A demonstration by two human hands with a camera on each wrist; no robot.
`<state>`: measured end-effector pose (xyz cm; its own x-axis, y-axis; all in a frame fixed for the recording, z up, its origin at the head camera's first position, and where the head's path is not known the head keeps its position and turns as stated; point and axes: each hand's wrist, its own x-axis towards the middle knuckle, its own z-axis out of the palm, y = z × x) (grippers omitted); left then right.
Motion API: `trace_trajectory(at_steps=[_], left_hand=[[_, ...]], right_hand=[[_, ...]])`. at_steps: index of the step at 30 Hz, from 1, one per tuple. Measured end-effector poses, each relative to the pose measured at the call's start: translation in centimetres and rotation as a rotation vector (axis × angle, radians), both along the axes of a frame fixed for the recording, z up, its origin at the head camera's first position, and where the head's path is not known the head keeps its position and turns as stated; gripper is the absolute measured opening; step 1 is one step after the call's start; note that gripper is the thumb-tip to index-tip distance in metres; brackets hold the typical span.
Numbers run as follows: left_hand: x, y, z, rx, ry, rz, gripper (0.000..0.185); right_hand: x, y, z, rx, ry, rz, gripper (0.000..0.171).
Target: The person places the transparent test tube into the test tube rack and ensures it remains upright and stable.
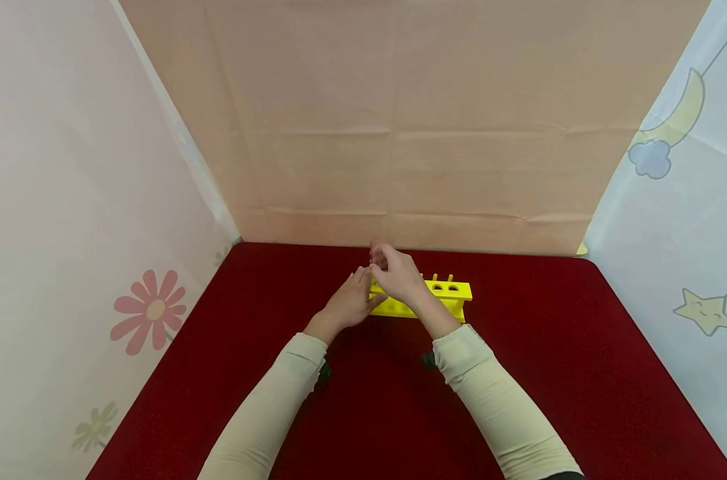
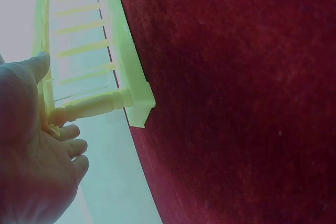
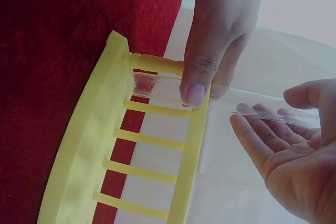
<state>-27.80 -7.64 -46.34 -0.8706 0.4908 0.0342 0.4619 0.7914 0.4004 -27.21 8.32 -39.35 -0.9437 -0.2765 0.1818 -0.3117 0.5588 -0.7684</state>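
A yellow test tube rack (image 1: 464, 291) stands on the red table, its left end behind both hands in the head view. My left hand (image 1: 346, 301) grips the end of its upper plate, thumb (image 3: 195, 96) on one side and fingers (image 2: 74, 147) on the other. A clear test tube (image 3: 167, 86) passes through the rack's end hole, its rounded bottom close to the base. Beyond the upper plate, the tube's upper part lies between the loosely spread thumb and fingers of my right hand (image 3: 294, 145). The tube's top is hidden at that palm.
Several yellow pegs (image 3: 144, 136) run between the rack's base and upper plate. The red tabletop (image 1: 375, 400) ends at a tan backdrop (image 1: 399, 167). Printed panels, with flowers at left (image 1: 51, 200) and a moon and star at right (image 1: 687, 227), stand along the sides.
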Motion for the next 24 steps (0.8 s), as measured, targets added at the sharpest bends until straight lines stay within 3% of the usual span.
trace_trajectory(at_steps=[24], left_hand=[[0.0, 0.1, 0.0, 0.007, 0.020, 0.000, 0.071]], right_hand=[[-0.2, 0.0, -1.1, 0.005, -0.006, 0.007, 0.023]])
